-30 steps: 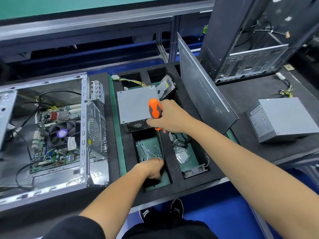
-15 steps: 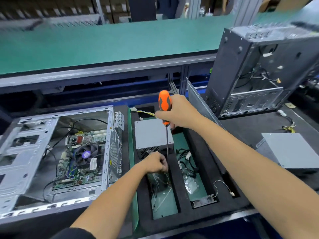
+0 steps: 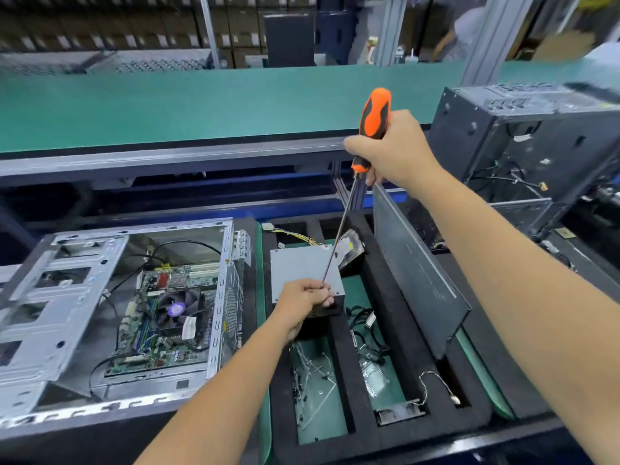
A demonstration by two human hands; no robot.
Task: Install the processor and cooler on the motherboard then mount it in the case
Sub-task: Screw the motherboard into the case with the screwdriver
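Gripping the orange-and-black handle of the screwdriver [image 3: 374, 113], the right hand [image 3: 397, 149] is holding the tool raised, shaft slanting down and to the left. Left hand [image 3: 303, 297] is pinching at the shaft's tip, fingers curled; whatever small part may be between the fingertips is too small to make out.

Both hands are working over the foam tray [image 3: 349, 333]. Directly beneath the left hand, the grey PSU [image 3: 302, 266] is sitting in a tray pocket. Just behind it, a hard drive [image 3: 350, 250] is leaning tilted. A pocket nearer the person is holding loose screws [image 3: 310, 374]; the next pocket to the right is holding cables and a clear packet.

Case [image 3: 110, 317] is lying open on its side, left of the tray. Motherboard [image 3: 171, 313] is sitting inside it, with the cooler [image 3: 177, 308] on top; the fan hub is showing a purple round label, text unreadable. A white sticker beside the fan is also unreadable.

Side panel [image 3: 416, 273] is leaning upright along the tray's right edge. A second, dark case [image 3: 523, 146] is standing at far right. No brand legible anywhere.
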